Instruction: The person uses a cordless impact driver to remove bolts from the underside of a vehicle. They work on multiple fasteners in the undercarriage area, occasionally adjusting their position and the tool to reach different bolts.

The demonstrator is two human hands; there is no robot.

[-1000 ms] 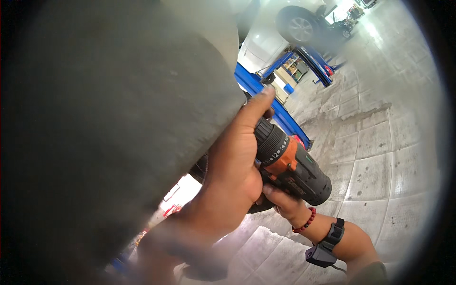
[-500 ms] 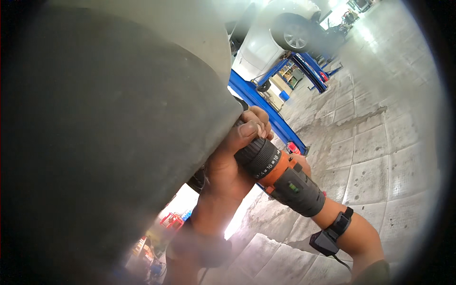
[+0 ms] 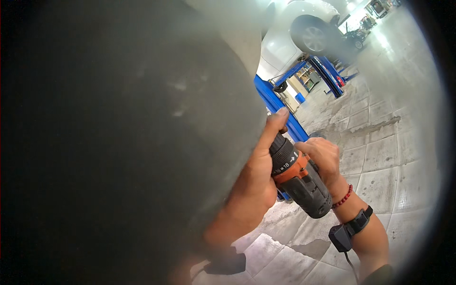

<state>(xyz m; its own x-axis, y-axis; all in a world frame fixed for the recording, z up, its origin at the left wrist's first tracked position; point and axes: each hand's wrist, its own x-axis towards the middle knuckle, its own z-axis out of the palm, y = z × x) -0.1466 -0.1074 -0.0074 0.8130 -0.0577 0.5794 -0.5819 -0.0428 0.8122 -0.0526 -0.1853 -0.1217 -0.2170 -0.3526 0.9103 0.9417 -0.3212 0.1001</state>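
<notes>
A black and orange cordless drill [image 3: 304,183] is tilted in front of me, its chuck end up and toward a large dark curved panel [image 3: 156,123]. My left hand [image 3: 259,180] is closed about the drill's front end, palm along its near side and thumb up by the chuck. Its other fingers are mostly hidden. On the drill's far side, my right hand [image 3: 325,156] wraps its grip, which the drill body covers. The panel's edge hides the drill's tip and whatever it meets.
The dark panel fills the left half of the view, close to my left forearm. Behind the drill stands a blue lift post [image 3: 297,128]. Farther off, a white car [image 3: 282,52] is raised on a blue lift. A tiled floor [image 3: 380,166] with dark stains spreads to the right.
The view has shifted, so the drill and background sit farther right. My left thumb and fingers, earlier bunched over the chuck, now lie straighter. More of my right hand shows beside the drill.
</notes>
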